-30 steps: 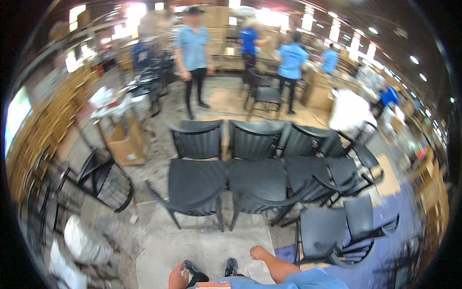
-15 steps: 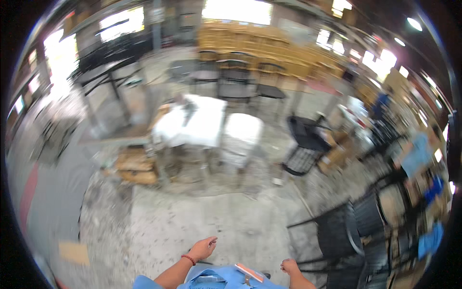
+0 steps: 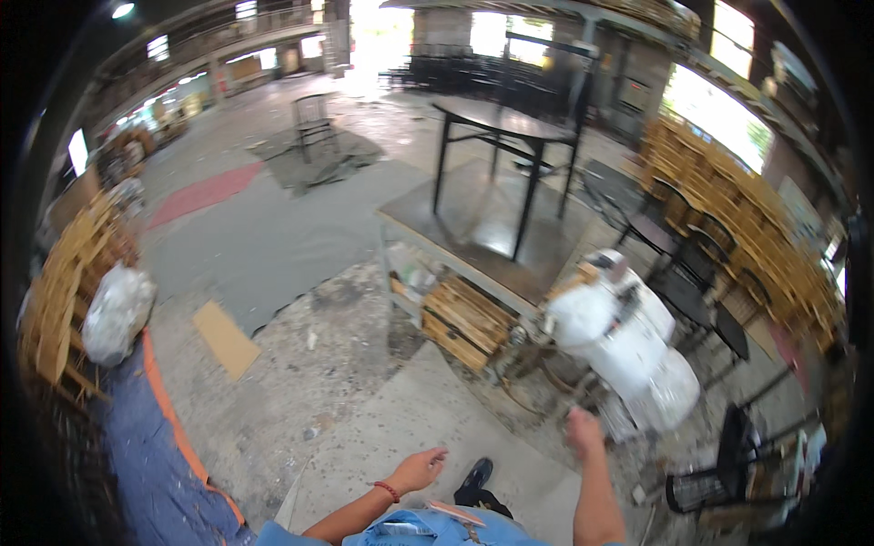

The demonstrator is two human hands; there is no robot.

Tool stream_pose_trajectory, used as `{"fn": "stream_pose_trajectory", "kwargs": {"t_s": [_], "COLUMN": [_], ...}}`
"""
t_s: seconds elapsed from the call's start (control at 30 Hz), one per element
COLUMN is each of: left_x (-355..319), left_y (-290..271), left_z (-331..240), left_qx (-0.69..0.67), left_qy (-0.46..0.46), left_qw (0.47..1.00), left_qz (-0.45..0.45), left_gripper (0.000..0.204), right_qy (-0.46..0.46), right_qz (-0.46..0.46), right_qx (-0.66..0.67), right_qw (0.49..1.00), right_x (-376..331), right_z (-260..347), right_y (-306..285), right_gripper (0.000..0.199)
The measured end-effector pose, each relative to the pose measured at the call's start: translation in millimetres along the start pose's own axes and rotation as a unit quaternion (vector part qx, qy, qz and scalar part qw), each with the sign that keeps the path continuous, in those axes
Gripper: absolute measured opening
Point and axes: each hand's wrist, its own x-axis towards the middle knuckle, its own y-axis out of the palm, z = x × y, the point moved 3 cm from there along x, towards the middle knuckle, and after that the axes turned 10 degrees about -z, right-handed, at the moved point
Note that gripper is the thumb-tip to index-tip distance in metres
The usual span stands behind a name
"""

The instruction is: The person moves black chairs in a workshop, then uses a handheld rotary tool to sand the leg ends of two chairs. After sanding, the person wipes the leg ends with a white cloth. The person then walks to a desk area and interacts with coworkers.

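Bare hands (image 3: 419, 470) hover — the right (image 3: 584, 431) near crinkled white plastic (image 3: 628, 357).

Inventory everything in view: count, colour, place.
Table: one, dark-topped, centre
Chairs: at least six, dark, on table, far back and right
Wood pile: one, brown, under table
Bundles: several, white, beside table
Mats: several, grey and red, back left
Cardboard: one, tan, left
Sheet: one, blue, lower left
Bag: one, whitish, left
Wooden stacks: several, brown, both sides
Windows: several, bright, background
Bracelet: one, red, left wrist
Shirt: one, blue, bottom
Shoe: one, black, bottom centre
Left hand: one, bare, bottom centre
Right hand: one, bare, lower right
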Motion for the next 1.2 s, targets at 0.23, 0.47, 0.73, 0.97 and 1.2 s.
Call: {"fn": "stream_pose_trajectory", "kwargs": {"t_s": [0.23,0.47,0.73,0.97,1.2], "left_x": [113,178,235,482,682], "left_y": [-67,-145,-184,-362,-514], "left_z": [-20,-29,-2,-95,-250], "left_qx": [0.029,-0.007,-0.126,-0.062,-0.263], "left_qy": [0.023,-0.075,-0.196,0.184,0.246], "left_qw": [0.994,0.949,0.912,0.921,0.826], "left_qz": [-0.102,-0.306,-0.338,-0.336,-0.434], "left_gripper": [0.036,0.035,0.029,0.017,0.055], "right_qy": [-0.264,-0.289,-0.302,-0.329,-0.377], "right_qz": [0.12,0.052,-0.08,-0.057,-0.027], "right_qx": [0.177,0.182,0.344,0.441,0.445], "right_qw": [0.941,0.939,0.886,0.833,0.812], "right_x": [178,243,271,265,193], "right_z": [345,579,602,589,538], "right_y": [106,218,280,288,301], "right_gripper": [0.069,0.084,0.045,0.041,0.059]}}
